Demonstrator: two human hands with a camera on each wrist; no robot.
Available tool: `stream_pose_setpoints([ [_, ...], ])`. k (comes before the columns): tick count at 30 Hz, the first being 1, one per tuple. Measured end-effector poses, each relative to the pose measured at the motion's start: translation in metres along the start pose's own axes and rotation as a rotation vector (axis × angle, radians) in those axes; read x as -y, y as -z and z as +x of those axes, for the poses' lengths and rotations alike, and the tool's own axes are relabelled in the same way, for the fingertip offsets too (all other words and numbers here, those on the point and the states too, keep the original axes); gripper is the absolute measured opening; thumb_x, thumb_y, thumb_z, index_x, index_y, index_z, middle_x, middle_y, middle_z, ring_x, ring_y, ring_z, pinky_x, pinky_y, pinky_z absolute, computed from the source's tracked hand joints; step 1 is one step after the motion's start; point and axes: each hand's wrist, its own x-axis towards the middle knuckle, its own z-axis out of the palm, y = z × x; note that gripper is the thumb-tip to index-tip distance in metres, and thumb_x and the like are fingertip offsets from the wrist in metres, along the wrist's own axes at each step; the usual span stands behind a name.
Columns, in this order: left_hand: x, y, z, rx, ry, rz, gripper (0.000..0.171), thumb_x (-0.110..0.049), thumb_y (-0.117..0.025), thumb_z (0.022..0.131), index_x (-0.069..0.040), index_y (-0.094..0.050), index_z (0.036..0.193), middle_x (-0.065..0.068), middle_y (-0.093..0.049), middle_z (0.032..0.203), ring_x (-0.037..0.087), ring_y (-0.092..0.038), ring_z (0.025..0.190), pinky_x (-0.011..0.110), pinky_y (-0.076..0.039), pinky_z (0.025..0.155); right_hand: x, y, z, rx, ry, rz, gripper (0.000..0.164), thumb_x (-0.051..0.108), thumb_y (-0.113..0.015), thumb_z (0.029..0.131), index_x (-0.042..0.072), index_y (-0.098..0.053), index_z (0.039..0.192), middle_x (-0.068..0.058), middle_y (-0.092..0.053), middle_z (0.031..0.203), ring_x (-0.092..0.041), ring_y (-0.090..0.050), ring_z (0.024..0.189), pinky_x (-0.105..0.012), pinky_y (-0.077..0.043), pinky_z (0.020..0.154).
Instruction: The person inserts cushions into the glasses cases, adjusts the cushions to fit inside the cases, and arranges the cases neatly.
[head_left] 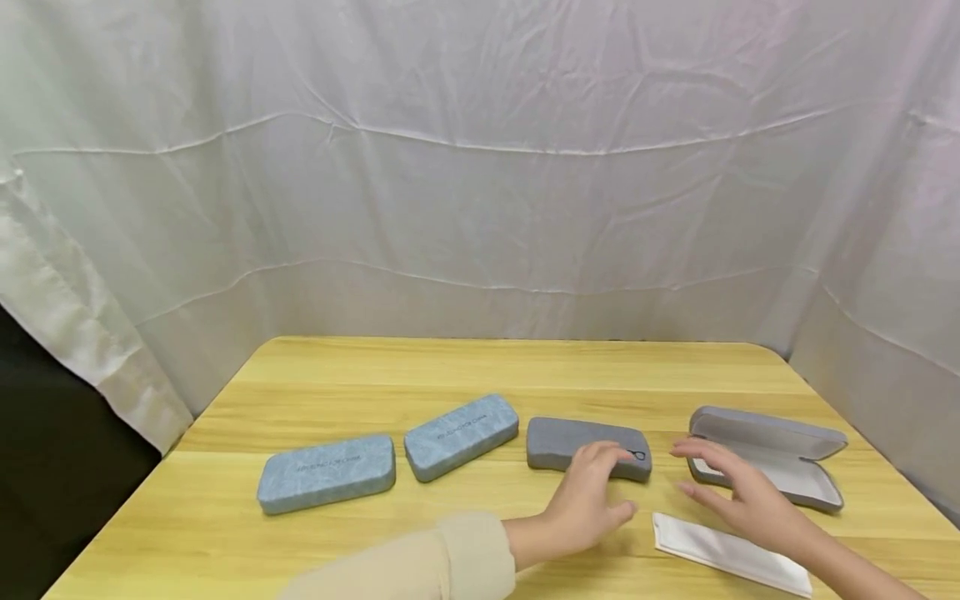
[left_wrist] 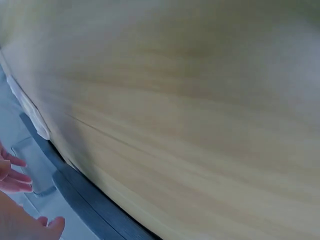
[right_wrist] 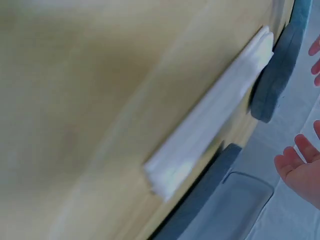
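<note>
My left hand (head_left: pixel 581 504) hovers at the near side of a closed grey glasses case (head_left: pixel 566 442), its fingers relaxed and overlapping the case's right part in the head view. Whether they touch it I cannot tell. To the right, my right hand (head_left: pixel 750 500) is held with fingers apart, between an open grey glasses case (head_left: pixel 795 475) and a folded white cloth (head_left: pixel 720 550). Nothing is in its grasp. The open case shows a pale lining, its lid tipped back. In the right wrist view the white cloth (right_wrist: pixel 215 110) lies flat on the wood.
Two closed light-blue glasses cases lie on the left half of the wooden table (head_left: pixel 450 367): one (head_left: pixel 327 473) farther left, the other (head_left: pixel 461 437) angled near the middle. White curtains (head_left: pixel 480 208) hang behind and at both sides.
</note>
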Motion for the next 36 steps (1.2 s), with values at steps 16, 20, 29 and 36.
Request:
stream_pose_setpoints([
  [16,-0.023,-0.038,0.014,0.115,0.18,-0.127,0.029,-0.024,-0.078,0.074,-0.018,-0.067,0.1,-0.01,-0.063,0.105,0.003,-0.054,0.105,0.018,-0.044,0.09,-0.031,0.01,-0.065,0.13,-0.34,0.038,0.031,0.011,-0.071,0.08,0.004,-0.062,0.109,0.021,-0.058,0.11,0.022,-0.042,0.091,-0.012,-0.044,0.064],
  [20,-0.027,-0.045,0.016,0.139,0.272,-0.156,0.027,-0.021,-0.08,0.072,-0.017,-0.068,0.096,-0.011,-0.062,0.092,-0.001,-0.053,0.088,0.014,-0.044,0.078,-0.035,0.015,-0.072,0.332,-0.638,0.053,0.042,0.027,-0.065,0.086,-0.002,-0.059,0.117,-0.01,-0.064,0.111,0.019,-0.045,0.081,-0.016,-0.049,0.066],
  [29,-0.023,-0.052,0.021,0.153,0.316,-0.067,0.024,-0.018,-0.081,0.07,-0.017,-0.068,0.091,-0.01,-0.051,0.078,-0.001,-0.043,0.072,0.011,-0.038,0.068,-0.048,0.023,-0.079,0.416,-0.631,0.103,0.045,0.026,-0.058,0.091,-0.009,-0.054,0.119,-0.012,-0.064,0.107,0.019,-0.046,0.08,-0.018,-0.047,0.064],
  [36,-0.021,-0.055,0.024,0.158,0.237,0.071,0.018,-0.02,-0.082,0.068,-0.017,-0.071,0.082,-0.013,-0.055,0.076,-0.003,-0.045,0.074,0.008,-0.036,0.069,-0.053,0.028,-0.078,0.458,-0.505,0.104,0.04,0.018,-0.061,0.089,-0.013,-0.055,0.112,0.009,-0.055,0.09,0.013,-0.038,0.07,-0.018,-0.038,0.057],
])
